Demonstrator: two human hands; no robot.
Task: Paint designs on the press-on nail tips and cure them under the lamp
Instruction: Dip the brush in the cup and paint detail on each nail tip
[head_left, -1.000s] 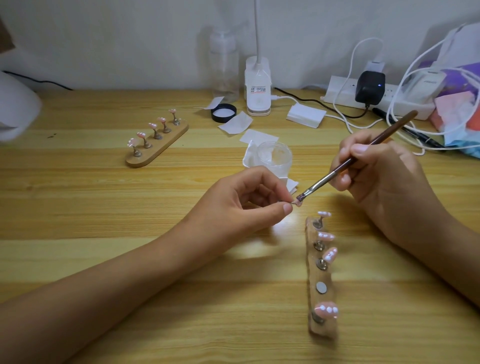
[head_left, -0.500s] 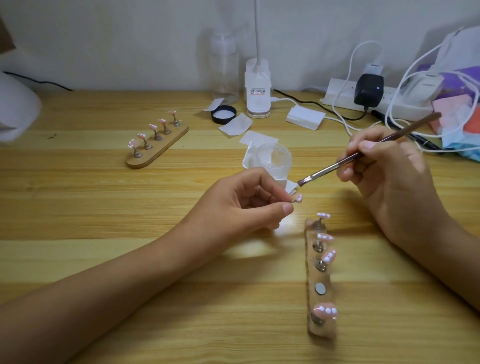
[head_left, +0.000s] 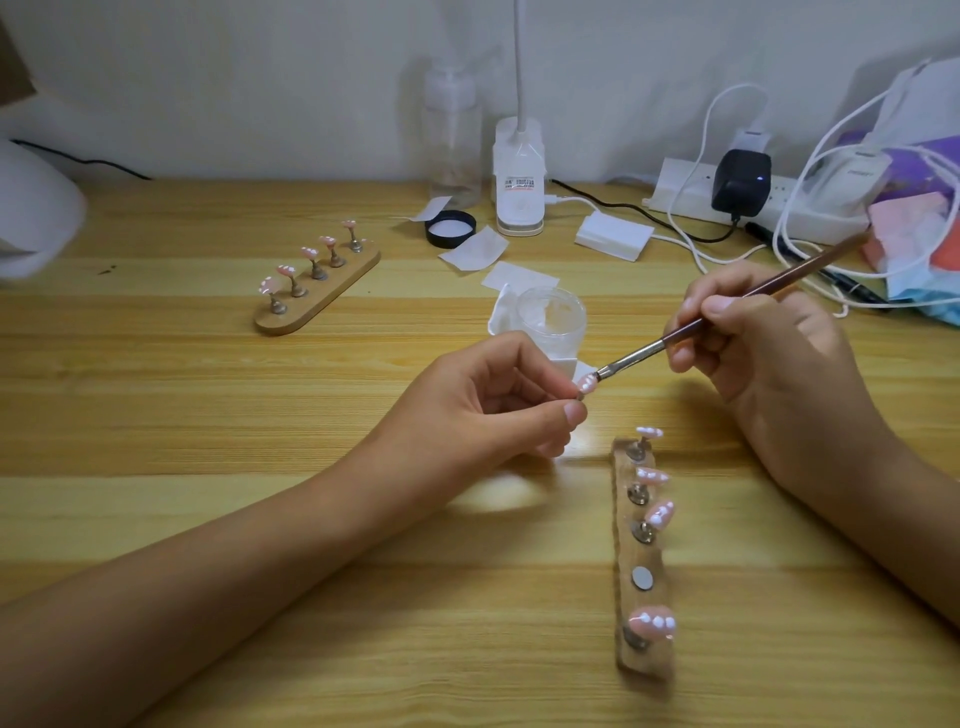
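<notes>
Left hand up over the table, thumb and forefinger pinching a little stand with a pink nail tip on top, white dots showing on it. Right hand grips the brush like a pen, its fingers curled round the brown handle, and the bristle end is right on that nail tip. Both forearms lie low across the wood.

Just below the right hand lies a wooden holder, running toward the camera: four pink dotted tips stand on it, and one bare round magnet shows in the gap between the third tip and the nearest one. Far left, well apart, a second wooden holder carries five more pink tips in a row.

Behind the left hand, a clear jar sits on white paper. Farther back: a black lid, loose white wipes, a clear pump bottle and the white base of a lamp against the wall. At the right rear, a power strip with a black adapter and white cables plugged in.
</notes>
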